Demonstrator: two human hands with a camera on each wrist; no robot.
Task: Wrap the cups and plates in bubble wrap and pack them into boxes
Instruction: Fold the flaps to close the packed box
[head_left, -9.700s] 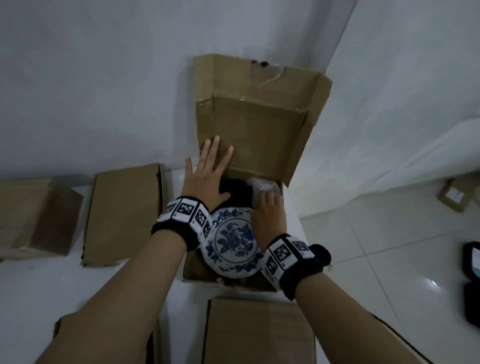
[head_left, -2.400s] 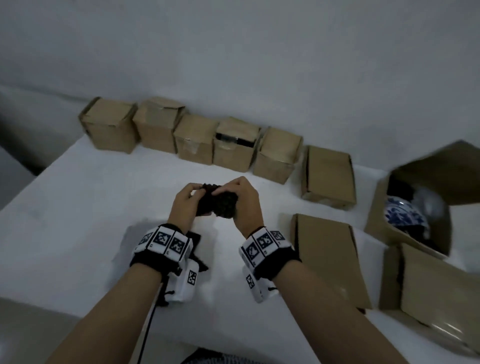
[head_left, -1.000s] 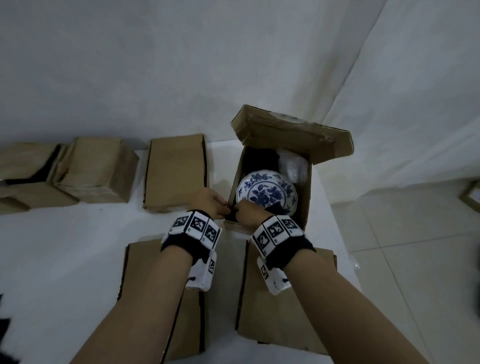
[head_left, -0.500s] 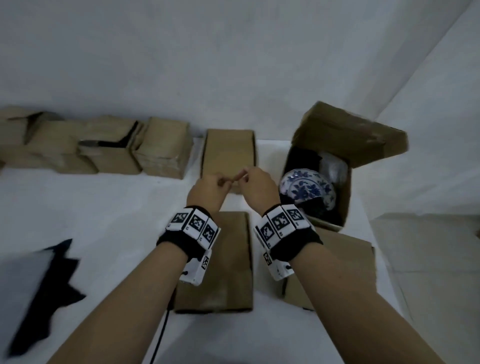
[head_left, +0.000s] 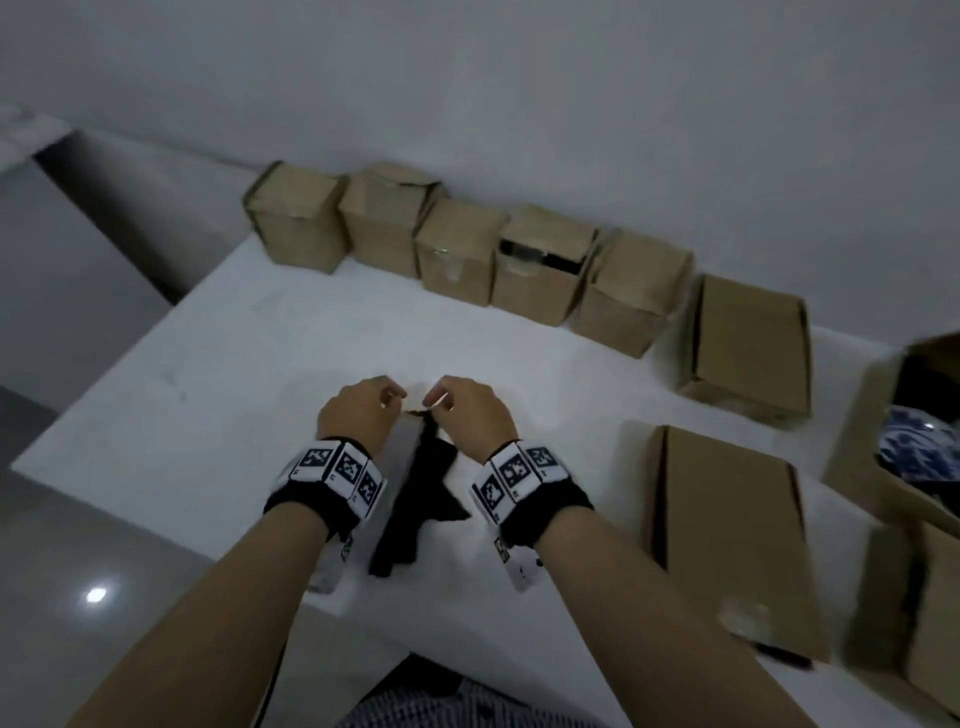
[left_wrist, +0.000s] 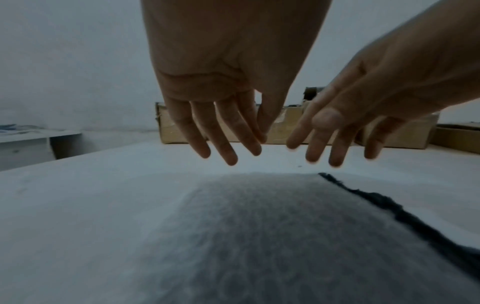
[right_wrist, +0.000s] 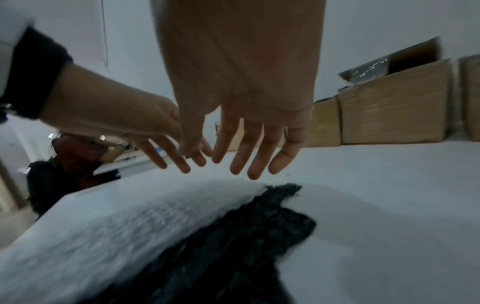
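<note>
Bumpy black bubble wrap (head_left: 423, 493) beneath open-fingered hands

Five small cardboard boxes (head_left: 540, 262) stand in a row at twelve o'clock; four larger cardboard boxes (head_left: 727, 535) at three o'clock; one blue-and-white plate (head_left: 919, 457); two bubble-wrap sheets (head_left: 421, 499).

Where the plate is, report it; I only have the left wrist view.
Observer: The blue-and-white plate sits inside the open box at the right edge of the table.
Operator: Describe the dark strip on my right.
Observer: It is a black bubble wrap sheet with a jagged edge, lying flat between the wrists.
Operator: Count the upright boxes.
Observer: Five stand in a row of boxes along the wall.
</note>
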